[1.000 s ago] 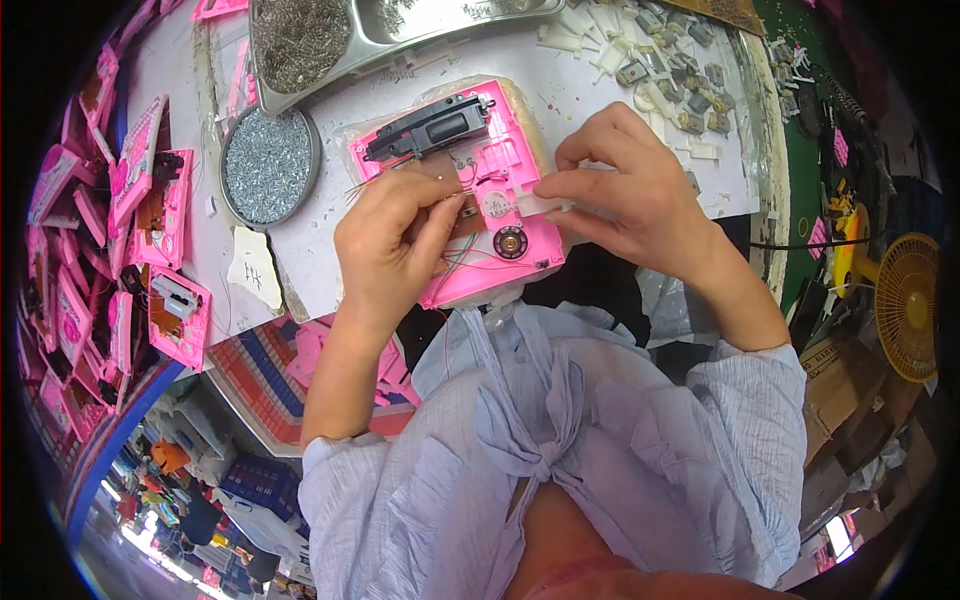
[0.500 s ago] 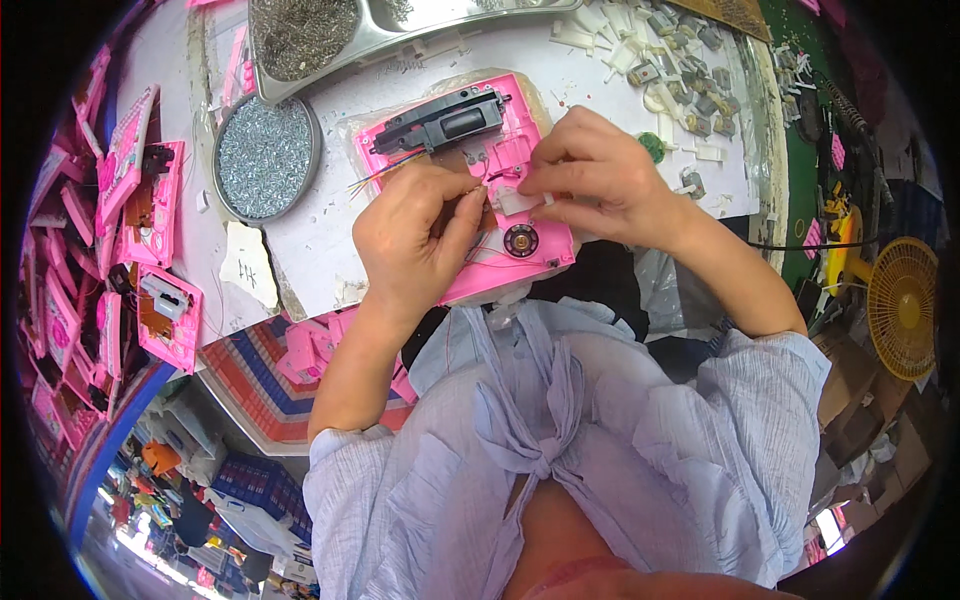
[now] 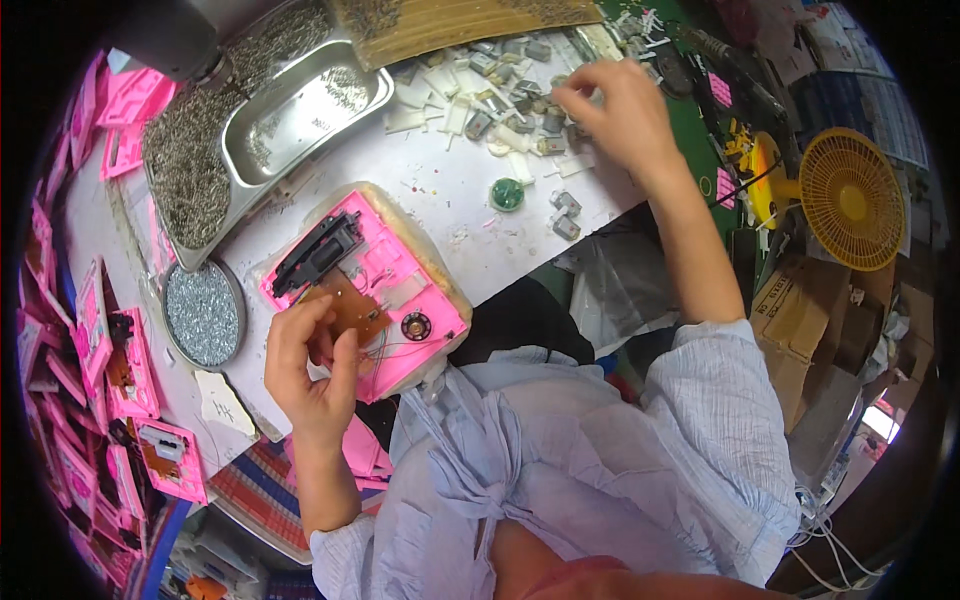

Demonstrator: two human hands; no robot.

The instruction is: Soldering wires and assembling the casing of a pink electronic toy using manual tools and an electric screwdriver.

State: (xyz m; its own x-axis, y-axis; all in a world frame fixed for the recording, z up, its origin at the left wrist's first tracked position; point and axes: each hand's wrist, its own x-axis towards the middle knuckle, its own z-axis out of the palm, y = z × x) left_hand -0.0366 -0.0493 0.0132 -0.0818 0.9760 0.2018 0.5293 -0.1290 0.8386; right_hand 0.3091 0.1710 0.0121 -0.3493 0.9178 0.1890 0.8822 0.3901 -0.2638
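A pink plastic housing lies tilted on a padded, plastic-wrapped rest at the table's front edge. In it sit a black mechanism, a brown circuit board, a white piece, thin wires and a round black speaker. My left hand hovers by the board's near-left side, thumb and fingers apart, apparently holding nothing. Off to the far right, my right hand is at the edge of a heap of small grey-and-white motor-like parts. Its thumb and fingertips are pinched together; anything between them is hidden.
Metal trays of screws and a round dish of small silvery pieces are at the left. Stacked pink housings line the far left. A dark tool hangs above the trays. A green round container and yellow fan are rightward.
My right hand has left the housing and moved out to the heap of parts. My left hand has drawn back and its fingers have opened. The whole view has shifted toward the right.
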